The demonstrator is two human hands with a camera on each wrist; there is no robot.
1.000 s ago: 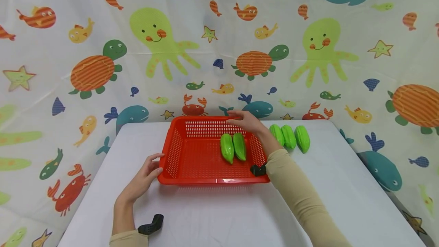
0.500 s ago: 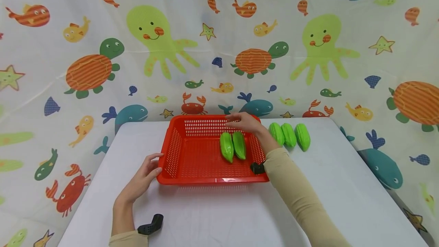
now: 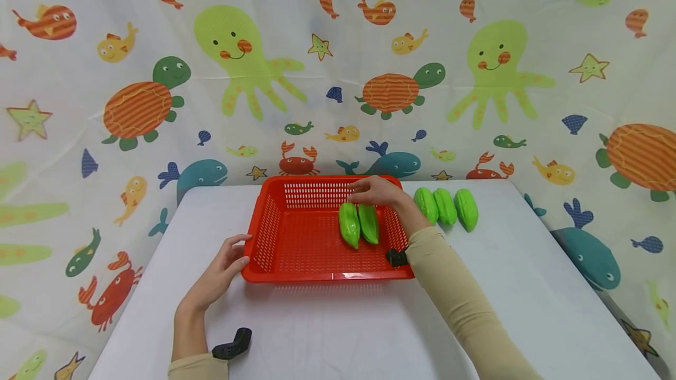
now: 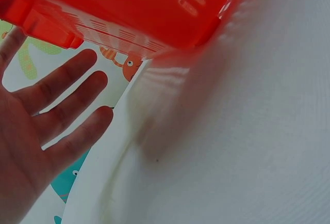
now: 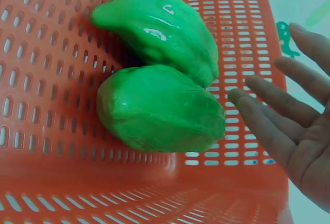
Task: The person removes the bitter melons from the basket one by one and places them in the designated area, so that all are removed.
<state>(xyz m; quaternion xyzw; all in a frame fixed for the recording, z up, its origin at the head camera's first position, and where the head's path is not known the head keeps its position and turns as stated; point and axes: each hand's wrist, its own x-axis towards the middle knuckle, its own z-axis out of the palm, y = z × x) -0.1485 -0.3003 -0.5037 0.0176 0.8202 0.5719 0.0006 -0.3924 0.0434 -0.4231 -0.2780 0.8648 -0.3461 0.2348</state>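
Note:
Two glossy green fruits, ribbed and tapered, lie side by side in the right half of a red plastic basket (image 3: pixel 311 239). In the head view the left one (image 3: pixel 349 226) shows in full, while the right one (image 3: pixel 368 226) is partly covered at its far end by my right hand (image 3: pixel 377 190). That hand hovers over the basket's back right, fingers loosely extended; the right wrist view shows a small gap between its fingertips (image 5: pixel 234 96) and the nearer fruit (image 5: pixel 162 109). At the basket's left rim, my left hand (image 3: pixel 213 277) touches with fingers extended.
Several more green fruits (image 3: pixel 445 208) lie in a row on the white table (image 3: pixel 507 274), right of the basket. A curtain (image 3: pixel 338 75) printed with sea animals hangs behind the table. Each wrist wears a black device (image 3: pixel 232 346).
My right hand has dipped slightly toward the two fruits, its fingers tilting downward over their far ends. My left hand stays at the rim. Basket and fruits have not moved.

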